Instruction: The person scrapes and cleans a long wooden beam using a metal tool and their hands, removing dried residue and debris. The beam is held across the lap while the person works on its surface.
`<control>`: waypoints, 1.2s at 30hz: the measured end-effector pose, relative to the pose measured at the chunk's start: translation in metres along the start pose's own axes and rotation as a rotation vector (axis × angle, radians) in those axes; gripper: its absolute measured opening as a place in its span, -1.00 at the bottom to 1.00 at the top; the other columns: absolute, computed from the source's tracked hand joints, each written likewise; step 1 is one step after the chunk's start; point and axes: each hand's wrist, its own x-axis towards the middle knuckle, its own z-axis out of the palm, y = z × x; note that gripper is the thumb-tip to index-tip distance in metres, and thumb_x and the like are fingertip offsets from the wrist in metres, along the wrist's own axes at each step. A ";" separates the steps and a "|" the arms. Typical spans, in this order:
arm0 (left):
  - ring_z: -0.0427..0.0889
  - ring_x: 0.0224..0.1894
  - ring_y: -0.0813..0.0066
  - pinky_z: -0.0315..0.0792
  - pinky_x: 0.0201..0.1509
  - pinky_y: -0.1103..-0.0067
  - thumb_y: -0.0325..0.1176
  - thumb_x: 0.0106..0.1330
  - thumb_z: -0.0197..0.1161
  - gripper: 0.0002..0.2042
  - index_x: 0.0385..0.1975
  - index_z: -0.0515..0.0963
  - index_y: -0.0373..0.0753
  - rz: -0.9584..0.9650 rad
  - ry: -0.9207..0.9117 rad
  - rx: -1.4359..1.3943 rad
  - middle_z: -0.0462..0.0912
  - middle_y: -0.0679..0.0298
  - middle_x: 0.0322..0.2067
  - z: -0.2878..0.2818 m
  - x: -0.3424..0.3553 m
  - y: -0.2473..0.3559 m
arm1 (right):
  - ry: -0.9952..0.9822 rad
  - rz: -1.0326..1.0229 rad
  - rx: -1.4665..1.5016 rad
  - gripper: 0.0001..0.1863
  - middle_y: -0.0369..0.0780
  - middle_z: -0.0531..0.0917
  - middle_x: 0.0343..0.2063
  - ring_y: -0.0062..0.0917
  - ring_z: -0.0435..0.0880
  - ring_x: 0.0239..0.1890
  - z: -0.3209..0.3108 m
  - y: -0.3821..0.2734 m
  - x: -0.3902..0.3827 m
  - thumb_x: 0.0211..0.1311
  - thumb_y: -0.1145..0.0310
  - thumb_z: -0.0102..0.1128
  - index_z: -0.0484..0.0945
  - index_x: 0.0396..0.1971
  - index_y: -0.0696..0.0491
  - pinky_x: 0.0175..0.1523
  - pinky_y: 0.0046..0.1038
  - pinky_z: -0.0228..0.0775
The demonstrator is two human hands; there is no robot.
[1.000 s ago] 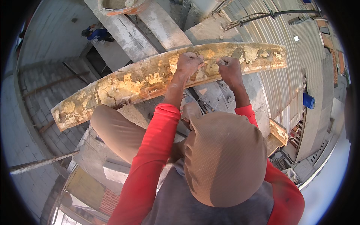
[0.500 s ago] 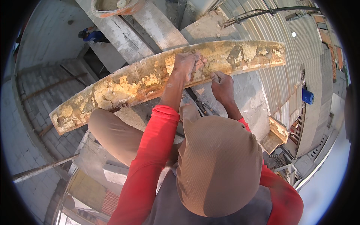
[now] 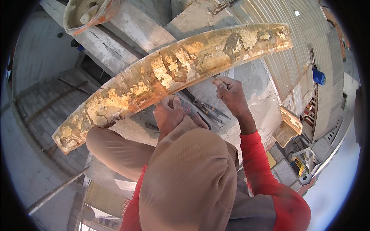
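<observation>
A long, weathered wooden board (image 3: 181, 61), crusted with dried yellowish cement, lies across the front of me, bowed in the view. Just under its near edge, my left hand (image 3: 169, 114) is closed with its fingers curled together; anything inside is hidden. Farther right, my right hand (image 3: 231, 94) is pinched near the same edge, on something thin and too small to name. Between the hands, next to my foot (image 3: 192, 113), is a pair of long-handled pincers (image 3: 210, 109) on the concrete.
A tub (image 3: 83, 17) with orange-smeared sides stands on concrete beams (image 3: 131, 23) at upper left. Below left is a deep drop to a block-walled space (image 3: 42, 100). Corrugated roofing (image 3: 269, 50) spreads to the right, and a short board piece (image 3: 287, 127) sits at the edge.
My left hand has come off the board's face, down to its near edge. My right hand has drawn slightly up in view. The tub and board appear shifted as my head moved.
</observation>
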 end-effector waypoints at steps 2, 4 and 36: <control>0.89 -0.14 0.31 0.66 0.07 0.39 -0.13 0.47 0.42 -0.64 0.08 0.77 -0.26 -0.043 0.094 0.095 0.89 0.13 -0.22 -0.005 -0.001 0.004 | -0.014 0.036 -0.002 -0.72 -0.42 0.53 -0.57 -0.80 0.36 -0.53 -0.002 0.003 0.003 0.65 0.31 0.19 0.74 -0.04 0.24 -0.41 -0.60 0.25; 0.88 -0.13 0.30 0.65 0.07 0.36 -0.06 0.44 0.44 -0.62 0.02 0.77 -0.24 -0.007 0.055 0.163 0.89 0.15 -0.25 -0.004 -0.003 0.005 | -0.077 0.107 0.078 -0.72 -0.38 0.58 -0.56 -0.79 0.39 -0.58 0.003 0.010 0.004 0.66 0.30 0.18 0.73 -0.03 0.22 -0.47 -0.61 0.24; 0.84 -0.49 0.35 0.68 -0.25 0.39 -0.27 0.50 0.24 -0.69 -0.40 0.76 -0.36 0.045 -0.321 -0.005 0.81 0.09 -0.55 0.085 0.019 0.027 | -0.045 0.089 0.436 -0.77 -0.42 0.49 -0.57 -0.80 0.23 -0.65 0.017 0.017 0.042 0.59 0.28 0.31 0.75 -0.12 0.16 -0.55 -0.61 0.00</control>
